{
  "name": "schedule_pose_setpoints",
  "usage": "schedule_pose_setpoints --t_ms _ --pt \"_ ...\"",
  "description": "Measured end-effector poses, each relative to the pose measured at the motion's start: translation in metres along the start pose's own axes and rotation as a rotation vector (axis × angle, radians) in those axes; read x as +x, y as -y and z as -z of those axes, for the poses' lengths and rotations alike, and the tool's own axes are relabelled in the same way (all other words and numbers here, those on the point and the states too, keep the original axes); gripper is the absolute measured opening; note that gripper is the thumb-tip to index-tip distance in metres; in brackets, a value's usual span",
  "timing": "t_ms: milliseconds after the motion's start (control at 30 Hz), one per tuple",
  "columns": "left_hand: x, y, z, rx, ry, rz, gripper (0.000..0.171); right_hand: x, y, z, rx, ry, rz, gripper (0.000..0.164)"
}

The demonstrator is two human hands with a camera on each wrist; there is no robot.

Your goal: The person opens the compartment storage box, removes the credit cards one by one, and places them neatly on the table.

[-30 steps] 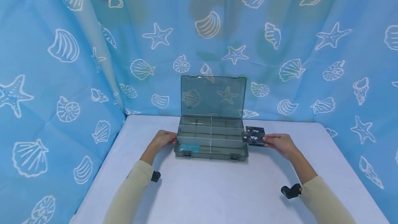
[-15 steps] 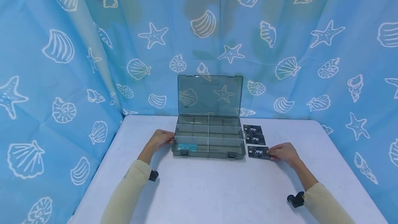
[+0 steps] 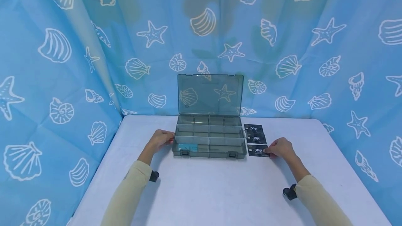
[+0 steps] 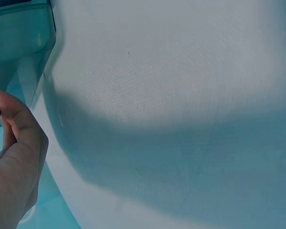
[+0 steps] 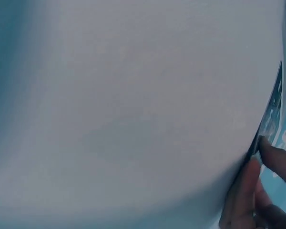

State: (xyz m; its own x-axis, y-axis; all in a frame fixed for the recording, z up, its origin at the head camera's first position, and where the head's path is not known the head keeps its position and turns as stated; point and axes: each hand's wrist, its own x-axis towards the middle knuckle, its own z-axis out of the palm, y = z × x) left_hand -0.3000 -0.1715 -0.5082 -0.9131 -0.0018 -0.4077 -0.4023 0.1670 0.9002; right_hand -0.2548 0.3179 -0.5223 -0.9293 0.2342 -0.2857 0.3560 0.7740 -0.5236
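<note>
A grey see-through compartment box [image 3: 209,155] stands on the table with its lid [image 3: 210,95] raised at the back. My left hand [image 3: 161,138] is at the box's left side; in the left wrist view the thumb and fingers of that hand [image 4: 19,148] pinch its edge. To the right of the box, three black "Vip" cards form a column: the far card [image 3: 253,128], the middle card [image 3: 255,138] and the near card [image 3: 257,150]. My right hand [image 3: 281,148] pinches the near card's right end between thumb and fingers, as the right wrist view also shows.
A teal card [image 3: 187,148] lies in the box's front left compartment. Clear dividers [image 3: 208,133] split the box into several compartments. The white table [image 3: 213,191] is bounded by a blue shell-patterned curtain [image 3: 150,62]. Small black cameras [image 3: 289,192] sit at both wrists.
My right hand has brought the near card forward from beside the middle card, then slid it slightly up and left toward the column. The left hand stays at the box's left side.
</note>
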Motion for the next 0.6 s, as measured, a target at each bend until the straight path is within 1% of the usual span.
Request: schedule_pose_setpoints --t_ms 100,333,600 --pt "-0.0006 0.0000 -0.0004 0.002 -0.004 -0.001 0.028 0.0014 0.0007 0.0021 -0.015 0.001 -0.015 0.033" --pt "-0.0024 0.0005 0.0002 0.005 -0.004 -0.009 0.028 0.0072 -0.0029 0.0045 0.090 0.033 -0.125 0.041" --pt "-0.0028 0.0018 0.0023 -0.003 0.001 0.007 0.027 0.0082 -0.0005 0.0062 0.103 0.067 -0.152 0.041"
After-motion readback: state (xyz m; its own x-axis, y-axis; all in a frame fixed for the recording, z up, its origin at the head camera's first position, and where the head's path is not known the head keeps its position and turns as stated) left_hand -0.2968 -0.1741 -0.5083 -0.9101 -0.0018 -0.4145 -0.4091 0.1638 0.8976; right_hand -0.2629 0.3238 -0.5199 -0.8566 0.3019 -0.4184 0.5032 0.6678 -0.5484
